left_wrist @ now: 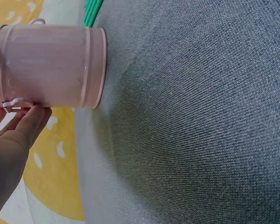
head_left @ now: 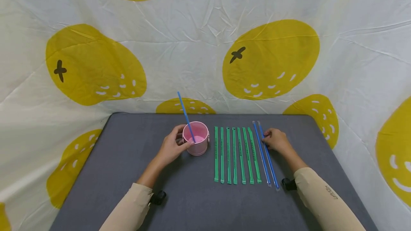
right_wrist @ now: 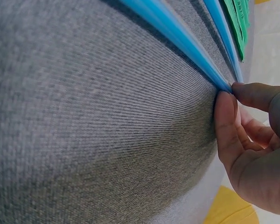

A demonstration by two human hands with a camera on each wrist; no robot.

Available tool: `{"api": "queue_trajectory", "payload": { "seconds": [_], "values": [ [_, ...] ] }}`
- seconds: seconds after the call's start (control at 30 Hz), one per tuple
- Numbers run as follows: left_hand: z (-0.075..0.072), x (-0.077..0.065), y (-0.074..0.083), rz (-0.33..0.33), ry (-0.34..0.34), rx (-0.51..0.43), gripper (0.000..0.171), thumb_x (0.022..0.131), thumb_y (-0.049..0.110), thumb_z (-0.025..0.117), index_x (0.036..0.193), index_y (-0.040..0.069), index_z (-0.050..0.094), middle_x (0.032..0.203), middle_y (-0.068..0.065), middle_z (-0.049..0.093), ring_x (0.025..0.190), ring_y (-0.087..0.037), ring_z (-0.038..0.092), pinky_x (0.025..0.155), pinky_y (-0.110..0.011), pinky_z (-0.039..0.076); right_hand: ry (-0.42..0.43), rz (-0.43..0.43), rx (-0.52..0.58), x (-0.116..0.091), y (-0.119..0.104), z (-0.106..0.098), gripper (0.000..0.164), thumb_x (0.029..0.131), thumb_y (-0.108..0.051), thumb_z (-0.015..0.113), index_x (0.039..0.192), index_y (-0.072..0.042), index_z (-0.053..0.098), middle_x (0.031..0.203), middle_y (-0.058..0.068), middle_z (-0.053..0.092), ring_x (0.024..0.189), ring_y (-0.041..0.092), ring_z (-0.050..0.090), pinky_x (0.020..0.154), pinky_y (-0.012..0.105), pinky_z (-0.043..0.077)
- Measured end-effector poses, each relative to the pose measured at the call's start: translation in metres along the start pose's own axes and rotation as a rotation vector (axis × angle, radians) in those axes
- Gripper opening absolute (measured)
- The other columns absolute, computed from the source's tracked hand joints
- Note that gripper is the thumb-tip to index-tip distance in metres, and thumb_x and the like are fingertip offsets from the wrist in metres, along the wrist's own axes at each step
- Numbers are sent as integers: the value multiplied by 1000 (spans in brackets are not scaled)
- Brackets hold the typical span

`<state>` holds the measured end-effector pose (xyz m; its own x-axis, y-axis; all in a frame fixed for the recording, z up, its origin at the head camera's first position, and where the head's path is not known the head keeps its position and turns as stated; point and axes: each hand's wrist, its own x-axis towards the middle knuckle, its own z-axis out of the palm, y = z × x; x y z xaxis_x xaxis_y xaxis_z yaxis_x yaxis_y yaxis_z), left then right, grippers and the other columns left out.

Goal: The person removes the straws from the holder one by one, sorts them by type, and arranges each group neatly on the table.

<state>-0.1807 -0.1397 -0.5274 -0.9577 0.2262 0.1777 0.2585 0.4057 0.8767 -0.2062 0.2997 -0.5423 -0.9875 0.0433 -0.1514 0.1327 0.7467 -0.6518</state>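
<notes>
My left hand [head_left: 171, 147] holds a small pink metal bucket [head_left: 198, 149] by its left side, thumb at the near rim and fingers behind. In the left wrist view, fingertips touch the bucket wall [left_wrist: 46, 65] beside a small side handle [left_wrist: 17, 102]. A blue straw [head_left: 184, 109] leans inside the bucket and sticks out above it. On the right, thumb and forefinger of my right hand [head_left: 278, 140] pinch the rightmost blue straw [head_left: 270, 162], which is in a clear wrapper. A second wrapped blue straw [head_left: 261, 152] lies just left of it.
Several green paper-wrapped straws [head_left: 234, 156] lie side by side between the bucket and the blue straws. All rest on a dark grey cloth-covered table [head_left: 205, 206]. A white curtain with yellow fruit prints [head_left: 186, 63] hangs behind the table's far edge.
</notes>
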Motion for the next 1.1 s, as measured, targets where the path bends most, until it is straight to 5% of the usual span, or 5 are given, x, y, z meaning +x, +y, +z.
{"api": "queue_trajectory", "payload": {
  "seconds": [0.8,0.93,1.1],
  "values": [
    [3,-1,2,11,3,-8,73,86,29,87,146,13,49,136,-15,64,124,-34,64,102,-45,57,29,-20,9,-2,4,-2,28,99,-12,69,116,10,63,98,22,71,72,20,70,62,34,63],
    [2,-2,3,15,1,-19,74,86,30,87,147,12,49,137,-16,64,125,-35,63,103,-46,57,69,-68,-10,-1,2,-6,31,99,-18,69,118,7,64,101,21,72,74,22,69,62,33,60],
    [0,-2,2,11,10,-13,74,86,29,87,147,12,49,137,-15,64,125,-32,64,103,-45,57,136,-195,-2,-1,-18,-7,33,101,-26,68,122,0,67,110,18,73,97,32,69,75,39,57]
  ]
}}
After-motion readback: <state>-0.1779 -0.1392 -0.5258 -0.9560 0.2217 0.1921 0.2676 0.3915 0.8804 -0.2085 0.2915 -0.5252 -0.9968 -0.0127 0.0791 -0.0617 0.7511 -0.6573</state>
